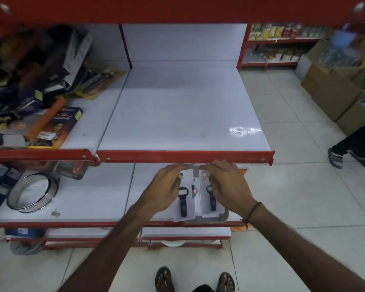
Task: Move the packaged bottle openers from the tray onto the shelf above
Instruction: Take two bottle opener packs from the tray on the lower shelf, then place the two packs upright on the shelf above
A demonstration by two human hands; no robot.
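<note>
So far nothing has reached the shelf (183,114), which looks bare, while both openers (183,199) sit low over the tray (223,218), the left hand (164,186) grasping one pack and the right hand (228,184) the other.
</note>
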